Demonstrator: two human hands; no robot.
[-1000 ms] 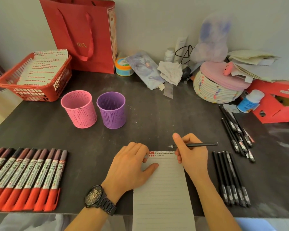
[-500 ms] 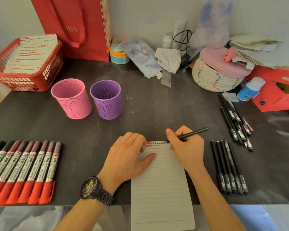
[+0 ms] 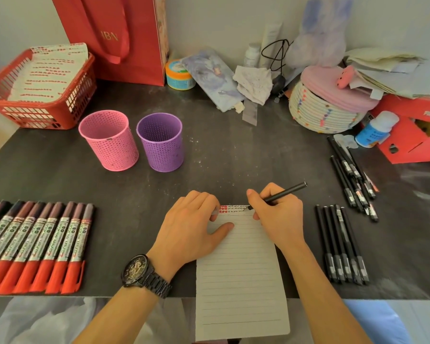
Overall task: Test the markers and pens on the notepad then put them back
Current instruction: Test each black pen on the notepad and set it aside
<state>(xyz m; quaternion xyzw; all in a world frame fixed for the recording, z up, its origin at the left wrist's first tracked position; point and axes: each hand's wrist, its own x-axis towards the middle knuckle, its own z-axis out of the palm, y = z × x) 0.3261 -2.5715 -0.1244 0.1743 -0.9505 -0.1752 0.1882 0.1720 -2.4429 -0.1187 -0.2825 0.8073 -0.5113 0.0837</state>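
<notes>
Single head-worn wide-angle view, forward and down, close above desk (image 3: 233, 157)

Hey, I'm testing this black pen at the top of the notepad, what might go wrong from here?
The notepad hangs over the near edge of the table; only the left hand pins it, so lifting that hand may let it tip off.
The right hand holds the pen tip at the page's top right corner; a stroke could run onto the table.
The right forearm lies near the row of black pens and may nudge them.
</notes>
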